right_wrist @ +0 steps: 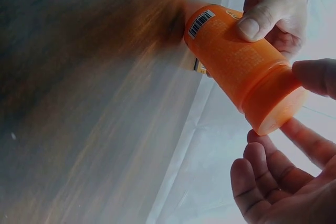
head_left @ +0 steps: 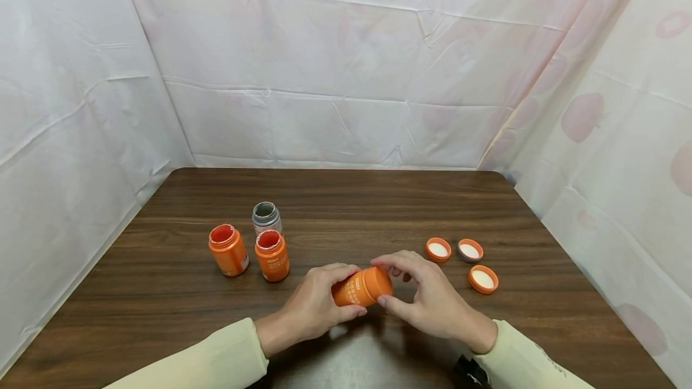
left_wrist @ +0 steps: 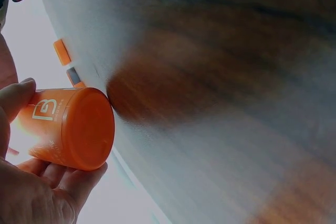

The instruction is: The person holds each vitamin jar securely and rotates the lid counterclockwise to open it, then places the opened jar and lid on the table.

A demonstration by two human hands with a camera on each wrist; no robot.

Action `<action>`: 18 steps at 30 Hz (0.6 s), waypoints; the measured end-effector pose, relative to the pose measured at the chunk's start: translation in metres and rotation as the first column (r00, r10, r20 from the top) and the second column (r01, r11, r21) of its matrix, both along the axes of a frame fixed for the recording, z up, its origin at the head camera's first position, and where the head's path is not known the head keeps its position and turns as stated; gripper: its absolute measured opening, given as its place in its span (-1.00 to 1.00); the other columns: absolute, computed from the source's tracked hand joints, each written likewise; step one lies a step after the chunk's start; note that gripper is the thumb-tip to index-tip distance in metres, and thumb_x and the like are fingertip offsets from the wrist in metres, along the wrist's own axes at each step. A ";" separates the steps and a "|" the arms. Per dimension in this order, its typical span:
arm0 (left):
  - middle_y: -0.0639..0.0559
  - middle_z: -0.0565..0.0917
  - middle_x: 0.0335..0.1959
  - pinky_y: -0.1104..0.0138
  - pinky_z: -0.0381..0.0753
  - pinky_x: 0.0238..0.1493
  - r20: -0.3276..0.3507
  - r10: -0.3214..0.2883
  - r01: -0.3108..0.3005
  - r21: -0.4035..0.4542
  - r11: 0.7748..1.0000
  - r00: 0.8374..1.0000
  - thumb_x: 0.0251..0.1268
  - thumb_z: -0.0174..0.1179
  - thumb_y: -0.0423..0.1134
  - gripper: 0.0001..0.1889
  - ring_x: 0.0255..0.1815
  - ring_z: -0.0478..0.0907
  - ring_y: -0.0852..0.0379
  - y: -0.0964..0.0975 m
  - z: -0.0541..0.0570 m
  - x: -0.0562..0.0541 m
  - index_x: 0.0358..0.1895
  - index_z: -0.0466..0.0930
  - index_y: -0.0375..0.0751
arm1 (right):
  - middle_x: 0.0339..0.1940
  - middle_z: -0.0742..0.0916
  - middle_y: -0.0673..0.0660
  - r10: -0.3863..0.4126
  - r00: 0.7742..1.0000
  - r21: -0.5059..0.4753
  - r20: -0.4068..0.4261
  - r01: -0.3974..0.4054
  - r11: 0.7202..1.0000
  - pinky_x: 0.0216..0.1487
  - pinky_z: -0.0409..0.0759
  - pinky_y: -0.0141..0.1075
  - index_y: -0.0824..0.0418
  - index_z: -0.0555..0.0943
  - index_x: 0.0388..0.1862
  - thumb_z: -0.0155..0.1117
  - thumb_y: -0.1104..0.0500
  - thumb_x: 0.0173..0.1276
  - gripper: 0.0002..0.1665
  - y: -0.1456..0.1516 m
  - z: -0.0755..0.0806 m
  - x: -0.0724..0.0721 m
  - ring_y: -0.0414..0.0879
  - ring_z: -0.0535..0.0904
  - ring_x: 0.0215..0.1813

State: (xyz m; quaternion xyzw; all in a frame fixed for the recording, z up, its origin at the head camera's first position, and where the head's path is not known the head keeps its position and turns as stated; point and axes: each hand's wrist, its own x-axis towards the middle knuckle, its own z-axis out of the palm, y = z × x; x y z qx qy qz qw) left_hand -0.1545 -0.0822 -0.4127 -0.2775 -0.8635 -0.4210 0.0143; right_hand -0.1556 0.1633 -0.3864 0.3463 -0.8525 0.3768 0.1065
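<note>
My left hand (head_left: pixel 320 300) grips an orange plastic bottle (head_left: pixel 348 292) round its body, thumb on one side and fingers on the other. The bottle lies tilted over the table, its orange cap (head_left: pixel 379 281) pointing to the right. In the right wrist view, the thumb and index finger of my right hand (right_wrist: pixel 294 182) pinch the rim of that cap (right_wrist: pixel 278 103), with the other fingers loosely curled beside it. The bottle's base (left_wrist: pixel 90 128) faces the camera in the left wrist view. Whether the cap is tight or loose I cannot tell.
On the left stand two uncapped orange bottles (head_left: pixel 228 250) (head_left: pixel 273 257) and an uncapped grey bottle (head_left: pixel 267 216). Three caps (head_left: pixel 438 250) (head_left: pixel 470 250) (head_left: pixel 483 280) lie with their white insides up on the right. White sheets (head_left: pixel 335 65) surround the dark wooden table (head_left: pixel 346 191).
</note>
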 end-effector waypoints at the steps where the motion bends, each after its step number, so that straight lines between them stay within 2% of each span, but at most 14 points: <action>1: 0.16 0.69 0.03 0.32 0.62 -0.07 -0.001 -0.001 0.001 0.000 1.000 1.000 0.08 0.60 -0.18 -0.49 -0.12 0.60 0.27 0.000 0.000 0.000 0.14 0.67 -0.03 | -0.06 0.68 -0.19 0.008 1.000 -0.002 -0.003 -0.008 1.000 -0.15 0.57 -0.30 -0.02 0.64 0.20 0.62 0.17 0.16 -0.40 0.000 0.000 0.000 -0.22 0.53 -0.11; 6: 0.15 0.70 0.03 0.31 0.62 -0.05 -0.008 -0.004 0.004 0.002 1.000 1.000 0.08 0.60 -0.19 -0.48 -0.12 0.61 0.27 0.000 0.000 0.000 0.15 0.67 -0.05 | 0.11 0.68 -0.13 0.055 0.998 -0.015 -0.016 -0.056 0.998 -0.10 0.58 -0.26 -0.01 0.63 0.22 0.60 0.31 0.09 -0.31 0.000 0.002 0.000 -0.16 0.57 -0.04; 12: 0.16 0.70 0.03 0.30 0.62 -0.04 -0.013 -0.003 0.003 -0.001 1.000 1.000 0.07 0.61 -0.17 -0.47 -0.11 0.61 0.27 0.000 0.000 0.000 0.16 0.67 -0.05 | 0.15 0.66 -0.09 0.083 0.996 -0.018 -0.019 -0.084 0.996 -0.06 0.59 -0.23 -0.02 0.62 0.24 0.56 0.40 0.05 -0.25 0.000 0.002 0.000 -0.13 0.57 0.06; 18: 0.16 0.70 0.01 0.31 0.61 -0.05 -0.014 -0.001 0.001 0.002 1.000 1.000 0.07 0.61 -0.17 -0.47 -0.12 0.61 0.27 0.000 0.000 -0.001 0.15 0.67 -0.05 | 0.19 0.65 -0.09 0.082 0.997 -0.014 -0.010 -0.082 0.997 -0.03 0.59 -0.23 -0.06 0.58 0.29 0.60 0.35 0.06 -0.20 0.001 0.002 0.000 -0.14 0.56 0.10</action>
